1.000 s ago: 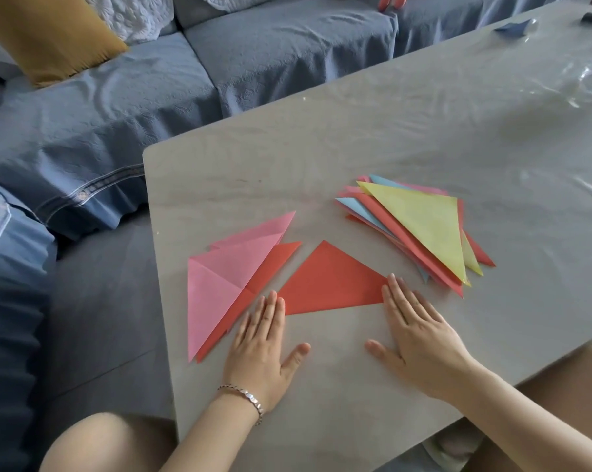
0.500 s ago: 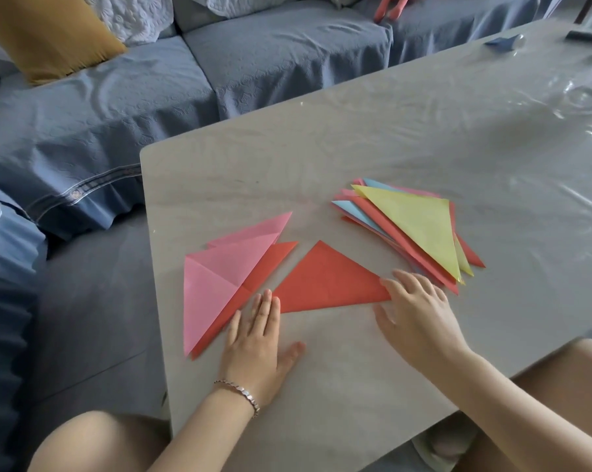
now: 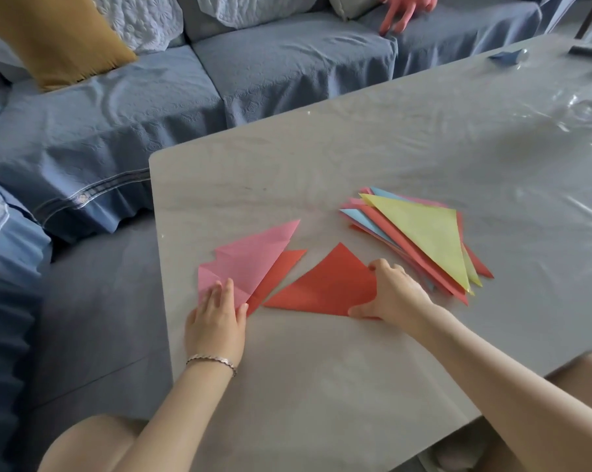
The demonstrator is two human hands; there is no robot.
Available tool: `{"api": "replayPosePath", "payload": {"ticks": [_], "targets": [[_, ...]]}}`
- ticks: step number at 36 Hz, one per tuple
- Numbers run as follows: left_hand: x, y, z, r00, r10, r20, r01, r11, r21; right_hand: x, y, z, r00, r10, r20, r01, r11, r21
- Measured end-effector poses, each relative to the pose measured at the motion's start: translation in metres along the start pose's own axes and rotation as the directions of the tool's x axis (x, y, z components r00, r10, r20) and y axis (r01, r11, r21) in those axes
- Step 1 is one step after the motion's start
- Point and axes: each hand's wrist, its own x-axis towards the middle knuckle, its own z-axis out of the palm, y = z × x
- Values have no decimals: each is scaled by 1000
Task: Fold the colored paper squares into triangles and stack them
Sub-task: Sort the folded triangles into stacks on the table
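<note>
At the left of the tabletop, the left hand lies flat with its fingers straight, pressing the near corner of the pink triangles. These are fanned loosely over a red piece that shows from under their right edge. All of them look folded already, though they are not squared up with one another.

Just to the right, apart from that group, a single red triangle lies flat on the tabletop. The right hand grips its right-hand corner, the thumb at the near edge and the fingers curled over the top.

Further right sits the stack, with a yellow triangle on top and red, blue and pink edges splayed out below it. The right hand is just beside its near edge.

No unfolded square is in view, so the folding appears to be finished or nearly so. Most of the triangles are stacked. What seems left is to carry the red triangle onto the stack, then bring over the pink group and the red piece beneath it.
</note>
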Motion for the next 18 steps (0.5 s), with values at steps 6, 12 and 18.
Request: {"api": "replayPosePath", "payload": {"ticks": [6, 12, 18], "targets": [[3, -4, 1, 991, 127, -51, -129, 991, -23, -9, 16, 10, 986, -123, -114, 132, 988, 77], [-2, 4, -9, 998, 65, -23, -64, 997, 48, -11, 28, -9, 851, -218, -479, 392, 869, 302], [-2, 10, -6, 966, 220, -137, -225, 974, -25, 12, 45, -36, 714, 53, -698, 400, 788, 469]]}}
